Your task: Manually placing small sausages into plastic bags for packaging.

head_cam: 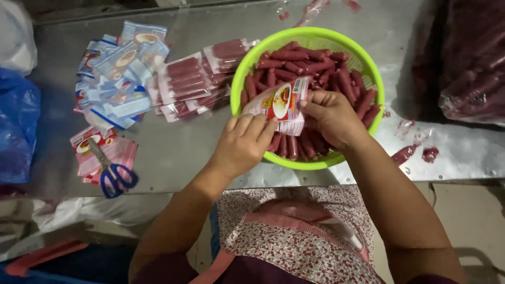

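Both hands point(286, 129) grip pouch point(279, 102) above basket point(239, 79).

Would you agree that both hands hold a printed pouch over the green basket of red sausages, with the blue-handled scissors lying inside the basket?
Not quite: in the head view the scissors lie on pink packets on the metal table, left of the green basket. The rest holds: the left hand and right hand hold the printed pouch over the sausages.

Both hands point(243, 142) point(330, 117) raised together, fingers pinched
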